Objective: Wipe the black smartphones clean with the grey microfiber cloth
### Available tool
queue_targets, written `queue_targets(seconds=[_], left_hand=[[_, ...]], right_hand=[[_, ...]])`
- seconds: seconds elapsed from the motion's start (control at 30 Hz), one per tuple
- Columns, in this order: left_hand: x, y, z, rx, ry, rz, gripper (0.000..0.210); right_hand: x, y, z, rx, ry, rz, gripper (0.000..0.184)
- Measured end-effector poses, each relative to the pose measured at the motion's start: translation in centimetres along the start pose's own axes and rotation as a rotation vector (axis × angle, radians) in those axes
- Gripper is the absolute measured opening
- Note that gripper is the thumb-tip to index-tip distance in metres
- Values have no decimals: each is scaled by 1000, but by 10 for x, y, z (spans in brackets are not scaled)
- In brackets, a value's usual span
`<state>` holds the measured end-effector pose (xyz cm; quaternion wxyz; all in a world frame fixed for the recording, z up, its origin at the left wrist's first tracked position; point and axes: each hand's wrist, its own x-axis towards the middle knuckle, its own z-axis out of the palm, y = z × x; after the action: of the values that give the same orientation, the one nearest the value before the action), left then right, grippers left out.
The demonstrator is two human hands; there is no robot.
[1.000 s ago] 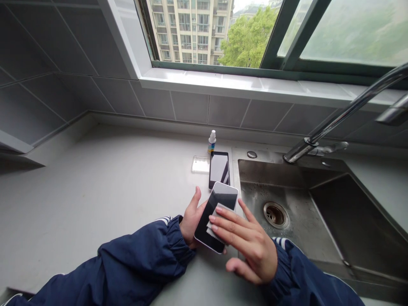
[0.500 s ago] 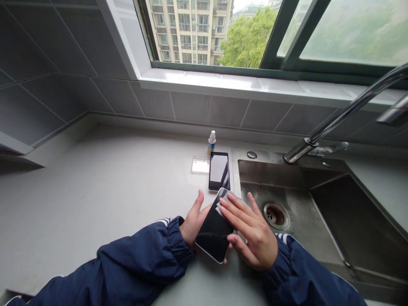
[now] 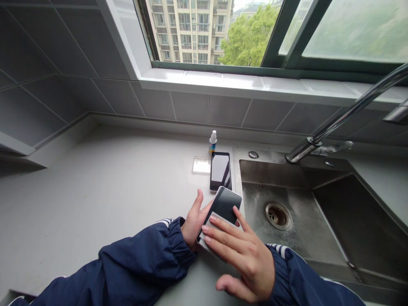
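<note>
My left hand (image 3: pixel 193 223) holds a smartphone (image 3: pixel 226 203) from beneath, its thumb sticking up at the left and its other fingers mostly hidden behind the phone. The dark screen faces up, tilted toward me. Across its lower half, my right hand (image 3: pixel 244 250) presses a small grey cloth (image 3: pixel 215 213) flat with outstretched fingers; the thumb is spread away below. Just beyond the held phone, a second dark-screened phone (image 3: pixel 220 170) lies on the counter. Beside that lie a clear phone case (image 3: pixel 201 165) and a small white spray bottle (image 3: pixel 213 142), standing upright.
To the right, a steel sink (image 3: pixel 295 231) is set into the pale counter (image 3: pixel 127 182), with a drain (image 3: pixel 278 215) in its basin. A chrome faucet (image 3: pixel 344 112) leans over from behind it. Tiled wall and a window ledge (image 3: pixel 223 80) run along the back.
My right hand has slid the cloth down the screen from the phone's upper end to its lower half, uncovering the top. My left hand keeps its hold, almost unmoved.
</note>
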<state>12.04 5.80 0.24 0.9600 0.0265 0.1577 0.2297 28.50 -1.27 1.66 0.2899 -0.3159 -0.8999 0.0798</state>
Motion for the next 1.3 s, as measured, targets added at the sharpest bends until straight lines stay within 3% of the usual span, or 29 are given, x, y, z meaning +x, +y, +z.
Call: queue_targets(seconds=[0.2, 0.33, 0.43, 0.63, 0.87, 1.0, 1.13, 1.3], left_hand=[[0, -2, 0, 73, -123, -20, 81], [0, -2, 2, 113, -139, -55, 80], [1, -1, 0, 116, -114, -26, 82], [1, 3, -1, 96, -33, -25, 91], [0, 2, -1, 60, -35, -20, 89], [1, -1, -2, -10, -26, -29, 85], [1, -2, -2, 56, -109, -47, 86], [1, -3, -1, 129, -135, -70, 85]], right_hand=[[-5, 30, -15, -177, -26, 241, 55], [-7, 35, -16, -197, -38, 284, 59], [-5, 24, -12, -164, -53, 250, 62], [1, -8, 1, 4, -16, 17, 72], [2, -10, 2, 25, -54, -62, 73], [1, 2, -5, -49, -51, 71, 62], [-4, 21, -13, -144, -11, 233, 56], [-8, 30, -14, -195, -36, 287, 58]])
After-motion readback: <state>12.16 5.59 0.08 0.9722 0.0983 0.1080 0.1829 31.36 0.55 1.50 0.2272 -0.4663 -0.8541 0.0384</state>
